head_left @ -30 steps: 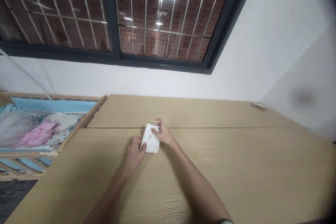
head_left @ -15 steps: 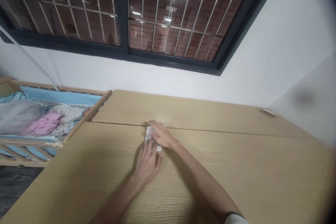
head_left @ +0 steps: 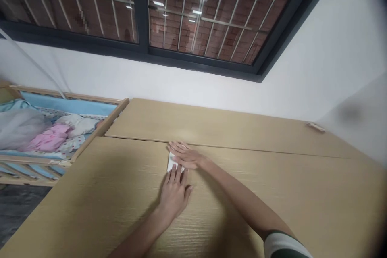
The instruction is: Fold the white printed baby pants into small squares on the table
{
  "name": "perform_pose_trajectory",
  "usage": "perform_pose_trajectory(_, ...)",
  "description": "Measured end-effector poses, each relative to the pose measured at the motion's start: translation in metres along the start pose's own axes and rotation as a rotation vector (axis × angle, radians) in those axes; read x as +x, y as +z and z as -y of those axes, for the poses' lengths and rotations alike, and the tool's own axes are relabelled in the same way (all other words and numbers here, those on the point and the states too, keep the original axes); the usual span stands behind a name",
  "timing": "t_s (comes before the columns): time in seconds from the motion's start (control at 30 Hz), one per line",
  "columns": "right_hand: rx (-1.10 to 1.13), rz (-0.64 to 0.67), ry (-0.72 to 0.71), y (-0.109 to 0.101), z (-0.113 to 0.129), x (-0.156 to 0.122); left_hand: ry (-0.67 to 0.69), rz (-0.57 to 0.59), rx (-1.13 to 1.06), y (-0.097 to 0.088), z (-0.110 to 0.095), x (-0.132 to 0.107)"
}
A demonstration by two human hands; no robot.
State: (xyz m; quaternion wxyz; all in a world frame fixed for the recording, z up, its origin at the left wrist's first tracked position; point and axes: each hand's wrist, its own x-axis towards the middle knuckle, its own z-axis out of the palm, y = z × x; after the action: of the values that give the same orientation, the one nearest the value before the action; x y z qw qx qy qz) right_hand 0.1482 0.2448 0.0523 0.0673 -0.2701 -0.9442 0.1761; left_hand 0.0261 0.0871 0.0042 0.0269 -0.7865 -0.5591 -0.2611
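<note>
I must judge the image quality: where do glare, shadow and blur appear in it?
Head view: bright glare patches show in the window; head view: soft shadows lie beside the left hand and right forearm on the wooden surface; head view: a blurry grey smudge sits at right, and the right edge is dark.

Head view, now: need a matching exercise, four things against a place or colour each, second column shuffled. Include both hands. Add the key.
Things
1. Right hand
2. Left hand
3. Pink cloth
4. Window frame

Places or colours
A. Among the bedding in the wooden crib
B. At the nearer part of the small white item
C. Dark grey
D. Laid flat over the farther part of the small white item

Pairs
1-D, 2-B, 3-A, 4-C
</note>
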Motion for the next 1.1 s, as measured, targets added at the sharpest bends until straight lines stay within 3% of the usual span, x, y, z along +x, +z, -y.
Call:
perform_pose_trajectory(0.27,-0.101,-0.092,0.042,0.004,-0.025,0.020,-0.008,-0.011,-0.033,0.007,0.000,-0.002)
perform_pose_trajectory(0.47,-0.172,-0.203,0.143,0.002,-0.027,0.028,-0.059,0.006,-0.158,-0.009,0.016,0.013)
perform_pose_trajectory(0.63,-0.190,-0.498,0.417,0.001,-0.013,0.026,-0.312,-0.045,-0.082,-0.017,0.054,0.028)
perform_pose_trajectory(0.73,-0.132,-0.543,0.514,0.007,-0.002,0.020,-0.428,-0.043,-0.004,-0.011,0.065,0.029)
perform_pose_trajectory(0.9,-0.060,-0.543,0.562,0.023,0.014,0.010,-0.397,0.033,-0.004,-0.004,0.062,0.032)
perform_pose_trajectory(1.1,-0.035,-0.607,0.754,0.039,0.050,-0.001,-0.350,0.113,-0.143,-0.018,0.066,0.038)
